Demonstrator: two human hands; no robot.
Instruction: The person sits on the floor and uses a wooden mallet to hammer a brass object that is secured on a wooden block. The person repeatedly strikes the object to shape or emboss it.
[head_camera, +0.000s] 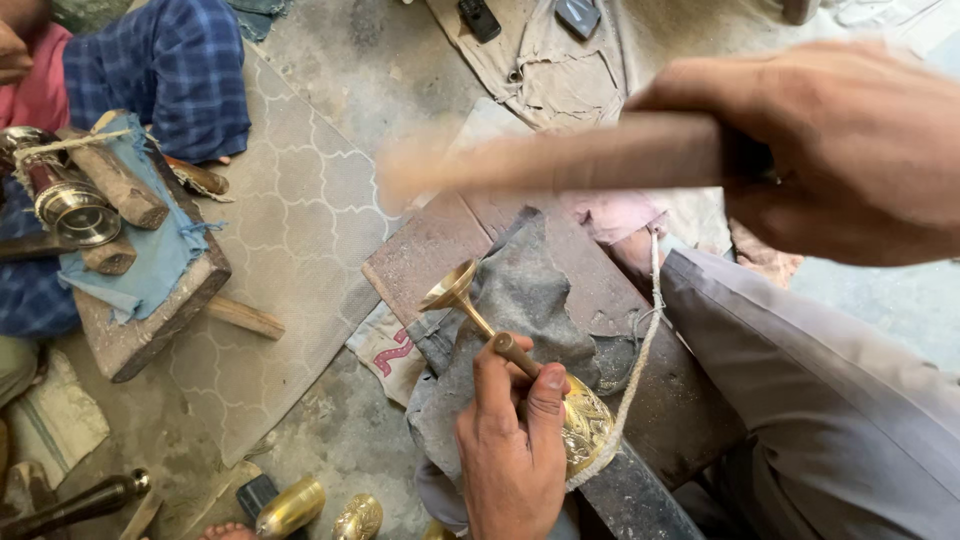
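My left hand (512, 445) pinches a small metal punch (515, 352) and holds its tip against a brass goblet (480, 318) lying on its side. The goblet rests on a dark grey cloth (530, 285) over a wooden block (430, 250), and a pale cord (640, 350) runs over its cup. My right hand (850, 150) is raised at the upper right, gripping a wooden mallet handle (560, 160) that is blurred with motion. My grey trouser leg (820, 400) lies along the right.
Another person in a blue checked cloth (170, 65) sits at the upper left behind a wooden block with a blue rag (150, 255) and a brass piece (75, 210). Two brass cups (320, 510) lie on the floor below. Dark tools (480, 18) lie on cloth at the top.
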